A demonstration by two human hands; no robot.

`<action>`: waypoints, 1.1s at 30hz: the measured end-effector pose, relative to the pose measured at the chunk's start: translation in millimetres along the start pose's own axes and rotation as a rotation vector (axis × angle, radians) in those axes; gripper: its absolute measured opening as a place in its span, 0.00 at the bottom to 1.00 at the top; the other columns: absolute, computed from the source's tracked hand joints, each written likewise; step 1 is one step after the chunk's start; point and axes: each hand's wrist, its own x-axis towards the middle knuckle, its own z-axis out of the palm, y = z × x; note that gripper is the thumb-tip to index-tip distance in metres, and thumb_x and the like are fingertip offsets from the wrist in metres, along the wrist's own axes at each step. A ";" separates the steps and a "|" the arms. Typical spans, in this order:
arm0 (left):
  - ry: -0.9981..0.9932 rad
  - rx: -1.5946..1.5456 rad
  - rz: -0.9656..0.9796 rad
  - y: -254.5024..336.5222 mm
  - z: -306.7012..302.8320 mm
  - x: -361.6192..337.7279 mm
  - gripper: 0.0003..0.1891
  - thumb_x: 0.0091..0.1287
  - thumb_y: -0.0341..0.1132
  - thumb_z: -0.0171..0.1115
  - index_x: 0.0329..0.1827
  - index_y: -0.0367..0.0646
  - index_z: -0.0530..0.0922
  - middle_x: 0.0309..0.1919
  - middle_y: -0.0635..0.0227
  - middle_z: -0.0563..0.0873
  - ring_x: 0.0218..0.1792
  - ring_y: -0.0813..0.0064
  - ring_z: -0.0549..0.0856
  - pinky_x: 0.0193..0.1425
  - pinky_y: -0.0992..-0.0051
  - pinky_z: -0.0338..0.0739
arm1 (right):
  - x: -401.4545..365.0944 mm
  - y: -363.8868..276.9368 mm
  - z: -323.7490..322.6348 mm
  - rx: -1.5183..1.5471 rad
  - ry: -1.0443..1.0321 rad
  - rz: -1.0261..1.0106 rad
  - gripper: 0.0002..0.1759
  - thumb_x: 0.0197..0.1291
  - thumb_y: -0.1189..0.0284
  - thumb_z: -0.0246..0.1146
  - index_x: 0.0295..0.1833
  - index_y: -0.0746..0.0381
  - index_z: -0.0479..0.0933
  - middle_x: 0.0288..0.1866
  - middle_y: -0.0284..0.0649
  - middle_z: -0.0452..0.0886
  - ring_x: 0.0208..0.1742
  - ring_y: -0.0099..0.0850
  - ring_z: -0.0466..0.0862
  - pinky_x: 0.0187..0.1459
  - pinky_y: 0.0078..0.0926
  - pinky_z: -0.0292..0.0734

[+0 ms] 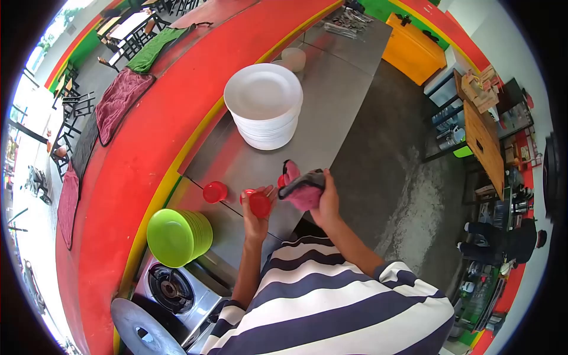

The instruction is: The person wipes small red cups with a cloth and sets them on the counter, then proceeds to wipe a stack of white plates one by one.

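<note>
One stack of plates (263, 97) stands far, one stack of green dishes (177, 238) near left; neither stack's pieces can be counted. At least two red cups (260, 205) show: one in the left hand (255, 223), one further left. The right hand (328, 206) holds one pink cloth (306, 194), and four more cloths (122, 100) lie far left. Near left sits one stove (206, 291), showing one burner (170, 288).

R hand (328, 204) — pt. hidden behind pink cloth (306, 194).

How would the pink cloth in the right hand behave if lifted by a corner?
The pink cloth would likely droop, since it folds and bunches in the right hand. Probably light too: one hand holds it up.
</note>
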 end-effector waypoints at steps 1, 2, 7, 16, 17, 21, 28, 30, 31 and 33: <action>0.028 0.003 -0.022 -2.2 13.0 2.3 0.32 0.73 0.68 0.45 0.62 0.49 0.72 0.60 0.62 0.80 0.64 0.57 0.77 0.73 0.58 0.67 | 3.0 15.7 2.7 -0.053 0.058 -0.040 0.22 0.77 0.52 0.47 0.50 0.58 0.76 0.45 0.38 0.84 0.54 0.34 0.84 0.63 0.38 0.74; 0.054 0.006 -0.044 -5.9 19.5 6.5 0.33 0.72 0.68 0.46 0.62 0.49 0.72 0.60 0.62 0.80 0.62 0.60 0.79 0.71 0.60 0.69 | 2.7 24.0 1.0 -0.106 0.114 -0.081 0.21 0.78 0.53 0.46 0.47 0.58 0.76 0.44 0.37 0.84 0.52 0.33 0.84 0.60 0.37 0.77; -0.262 -0.090 0.014 -41.2 42.4 -62.4 0.29 0.78 0.58 0.43 0.69 0.46 0.70 0.51 0.68 0.82 0.50 0.73 0.83 0.54 0.67 0.79 | -106.9 34.3 18.8 -1.149 -0.205 -0.648 0.18 0.68 0.68 0.60 0.57 0.68 0.73 0.48 0.50 0.80 0.48 0.39 0.82 0.51 0.35 0.75; -0.168 0.243 0.090 -76.8 69.1 -113.6 0.26 0.81 0.51 0.41 0.68 0.40 0.70 0.60 0.61 0.81 0.54 0.75 0.81 0.57 0.72 0.77 | -166.1 3.7 -16.5 -0.628 0.039 -0.014 0.16 0.70 0.68 0.59 0.56 0.67 0.76 0.50 0.45 0.83 0.50 0.35 0.84 0.52 0.30 0.77; -0.182 0.199 0.099 -73.3 78.1 -117.2 0.26 0.81 0.52 0.39 0.67 0.39 0.70 0.62 0.59 0.80 0.56 0.74 0.81 0.59 0.71 0.77 | -164.4 -3.6 -16.8 -0.401 0.030 0.084 0.16 0.71 0.67 0.58 0.56 0.67 0.76 0.51 0.43 0.83 0.51 0.32 0.84 0.52 0.28 0.78; -0.088 0.463 0.210 -55.4 116.2 -130.6 0.29 0.82 0.52 0.36 0.60 0.34 0.76 0.53 0.59 0.84 0.54 0.70 0.83 0.62 0.72 0.75 | -162.0 -33.7 -16.7 0.130 -0.093 0.295 0.18 0.74 0.66 0.54 0.60 0.68 0.74 0.55 0.42 0.82 0.54 0.30 0.84 0.58 0.27 0.79; -0.074 -0.052 0.264 -94.1 176.0 -146.3 0.27 0.79 0.53 0.39 0.58 0.36 0.76 0.52 0.57 0.84 0.54 0.65 0.84 0.63 0.64 0.77 | -200.0 -115.3 -33.6 0.404 -0.224 0.183 0.17 0.76 0.67 0.51 0.63 0.64 0.72 0.57 0.40 0.80 0.57 0.29 0.82 0.62 0.32 0.78; -0.043 -0.095 0.227 -120.9 190.8 -151.8 0.26 0.80 0.51 0.39 0.58 0.38 0.76 0.52 0.57 0.84 0.55 0.64 0.83 0.64 0.63 0.76 | -199.8 -111.9 -61.6 -0.012 -0.170 -0.187 0.16 0.70 0.74 0.55 0.62 0.64 0.73 0.58 0.42 0.80 0.59 0.33 0.81 0.62 0.33 0.77; -0.135 -0.142 0.189 -139.7 186.8 -150.7 0.25 0.80 0.51 0.39 0.59 0.38 0.76 0.53 0.57 0.84 0.57 0.63 0.83 0.66 0.63 0.76 | -204.5 -112.6 -71.7 -0.218 -0.132 -0.364 0.17 0.68 0.78 0.57 0.62 0.63 0.73 0.59 0.43 0.79 0.60 0.36 0.81 0.62 0.34 0.77; -0.304 -0.233 0.105 -172.6 181.2 -159.7 0.24 0.80 0.50 0.40 0.60 0.39 0.76 0.56 0.56 0.83 0.59 0.62 0.82 0.68 0.63 0.74 | -228.2 -130.1 -91.8 -0.800 -0.297 -0.744 0.23 0.59 0.83 0.59 0.61 0.63 0.74 0.61 0.46 0.78 0.63 0.42 0.79 0.63 0.37 0.76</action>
